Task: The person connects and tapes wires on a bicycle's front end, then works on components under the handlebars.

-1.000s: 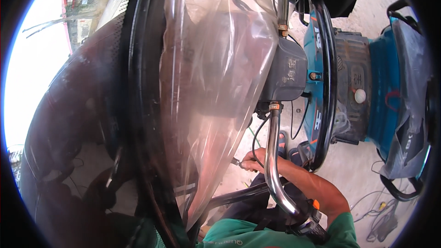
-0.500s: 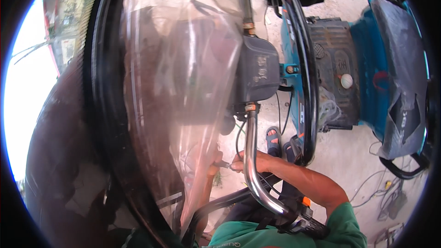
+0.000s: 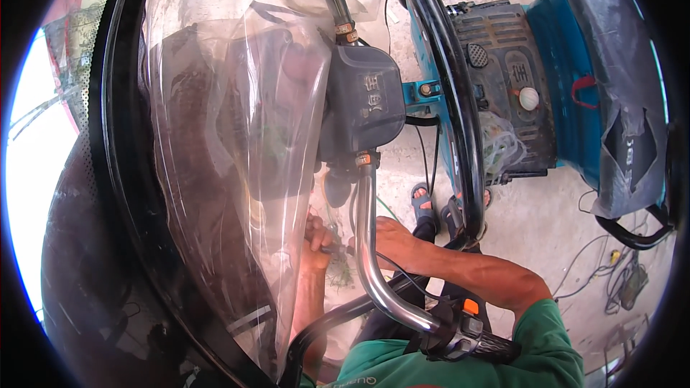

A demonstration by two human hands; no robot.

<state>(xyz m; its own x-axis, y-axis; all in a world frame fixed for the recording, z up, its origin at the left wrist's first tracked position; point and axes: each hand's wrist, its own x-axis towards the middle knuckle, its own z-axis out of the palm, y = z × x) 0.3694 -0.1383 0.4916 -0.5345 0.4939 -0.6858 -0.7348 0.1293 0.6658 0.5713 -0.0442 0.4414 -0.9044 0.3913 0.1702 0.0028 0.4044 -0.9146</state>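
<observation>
Below the chrome handlebar's grey central housing (image 3: 363,97), my left hand (image 3: 315,236) is curled around a small dark object (image 3: 332,248) that I cannot make out, beside a clear plastic sheet (image 3: 280,136). My right hand (image 3: 381,237) reaches to the same spot, partly hidden behind the chrome bar (image 3: 366,223); its finger grip is hidden. A black cable runs down beside the bar. The control grip with an orange switch (image 3: 471,307) lies over my green shirt, near my right forearm.
A teal and grey vehicle (image 3: 503,79) with a black tubular guard (image 3: 460,100) stands on the right. A dark curved windshield (image 3: 86,237) fills the left. A person's sandalled feet (image 3: 424,201) rest on the concrete floor. Tangled cables (image 3: 611,280) lie at the lower right.
The whole scene has shifted left in the view. My left hand and forearm have come into sight below the plastic sheet, meeting my right hand behind the chrome bar.
</observation>
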